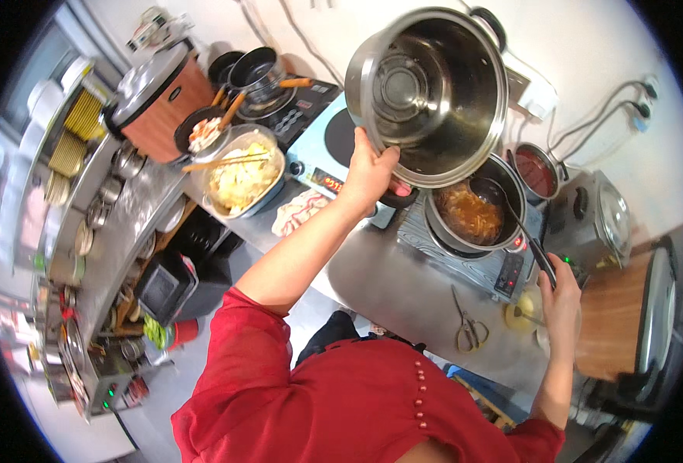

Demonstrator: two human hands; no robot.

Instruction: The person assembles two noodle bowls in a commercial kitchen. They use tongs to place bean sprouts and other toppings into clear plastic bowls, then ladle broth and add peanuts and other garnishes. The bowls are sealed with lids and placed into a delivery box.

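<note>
My left hand grips a large steel stockpot by its near side, fingers closed at the handle. The stockpot is tipped toward me, and its shiny inside looks bare apart from wet marks. Below its rim, on an induction cooker, stands a smaller pot with brown, saucy food in it. My right hand is closed round the black handle of a ladle, whose head dips into that pot. What the ladle's head carries is hard to make out.
Scissors lie near the counter's front edge. Left of the stockpot are a light blue cooker, a cloth and a tub of pale yellow food. A red-filled pot and wood-patterned bucket stand right.
</note>
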